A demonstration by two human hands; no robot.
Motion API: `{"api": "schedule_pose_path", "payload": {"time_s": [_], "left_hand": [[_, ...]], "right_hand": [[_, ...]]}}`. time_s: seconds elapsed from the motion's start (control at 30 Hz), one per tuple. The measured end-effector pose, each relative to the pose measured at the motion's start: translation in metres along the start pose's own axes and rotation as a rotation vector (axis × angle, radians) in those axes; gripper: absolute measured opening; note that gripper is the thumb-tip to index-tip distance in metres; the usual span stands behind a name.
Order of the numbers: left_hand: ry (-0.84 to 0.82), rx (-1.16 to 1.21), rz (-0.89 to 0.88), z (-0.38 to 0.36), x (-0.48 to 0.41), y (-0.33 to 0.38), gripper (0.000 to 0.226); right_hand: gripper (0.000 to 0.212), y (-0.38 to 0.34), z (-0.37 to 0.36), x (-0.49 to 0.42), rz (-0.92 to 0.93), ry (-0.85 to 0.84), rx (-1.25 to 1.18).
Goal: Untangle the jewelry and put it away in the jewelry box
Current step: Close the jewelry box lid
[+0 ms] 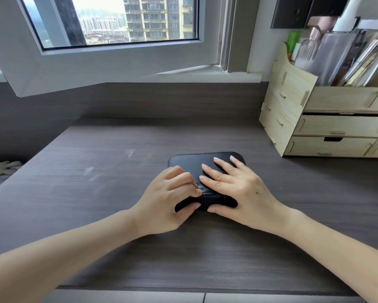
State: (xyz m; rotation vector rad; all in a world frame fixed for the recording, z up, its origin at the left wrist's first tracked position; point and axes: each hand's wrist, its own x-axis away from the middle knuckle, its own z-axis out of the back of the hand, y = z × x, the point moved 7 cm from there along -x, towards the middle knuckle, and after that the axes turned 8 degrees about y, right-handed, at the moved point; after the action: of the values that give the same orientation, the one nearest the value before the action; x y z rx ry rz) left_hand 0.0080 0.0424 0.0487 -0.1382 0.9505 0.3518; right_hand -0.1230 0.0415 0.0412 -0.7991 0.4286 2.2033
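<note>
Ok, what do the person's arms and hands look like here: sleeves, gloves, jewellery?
Both forearms are bare to the frame's edge, no sleeve in view. The left hand and right hand wear no gloves, and no ring, watch or bracelet shows. The nails look unpainted.

- Dark wood-grain tabletop point(96, 193).
- White window point(118, 55), swung open inward over the tabletop's far left.
- Pale wooden organizer point(293, 101) with drawers, at the right rear, holding clear containers.
- Green bottle point(293, 41) behind the organizer.
- Dark wall sockets point(291, 12) above it.
</note>
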Motion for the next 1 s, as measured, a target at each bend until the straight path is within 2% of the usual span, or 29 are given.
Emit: {"api": "schedule_pose_path", "payload": {"time_s": [0.1,0.17,0.27,0.33,0.4,0.53,0.6,0.77,1.0], "left_hand": [[-0.027,-0.022,0.007,0.0,-0.002,0.0,0.02],[-0.06,-0.084,0.033,0.002,0.001,-0.004,0.026],[-0.117,-0.215,0.19,0.007,0.017,-0.026,0.052],[-0.182,-0.215,0.311,0.009,0.028,-0.038,0.066],[-0.21,-0.117,0.362,0.009,0.033,-0.043,0.069],[-0.119,0.141,0.442,0.007,0.028,-0.056,0.068],[-0.093,0.189,0.453,0.0,0.018,-0.07,0.068],[-0.085,0.135,0.481,-0.033,-0.024,-0.129,0.067],[-0.286,0.047,0.575,-0.101,-0.07,-0.207,0.065]], "right_hand": [[0.059,0.002,-0.001,-0.001,0.001,-0.014,-0.005],[0.068,0.008,0.002,0.002,-0.026,-0.042,-0.021],[0.086,0.028,0.007,0.014,-0.15,-0.075,0.012],[0.09,0.044,0.008,0.024,-0.259,-0.105,-0.007],[0.087,0.053,0.006,0.032,-0.365,-0.137,-0.142],[0.081,0.059,0.002,0.03,-0.399,-0.113,-0.304],[0.081,0.069,0.0,0.021,-0.432,-0.106,-0.356],[0.076,0.126,-0.012,-0.018,-0.51,-0.077,-0.305],[0.07,0.204,-0.057,-0.045,-0.633,-0.074,-0.261]]}}
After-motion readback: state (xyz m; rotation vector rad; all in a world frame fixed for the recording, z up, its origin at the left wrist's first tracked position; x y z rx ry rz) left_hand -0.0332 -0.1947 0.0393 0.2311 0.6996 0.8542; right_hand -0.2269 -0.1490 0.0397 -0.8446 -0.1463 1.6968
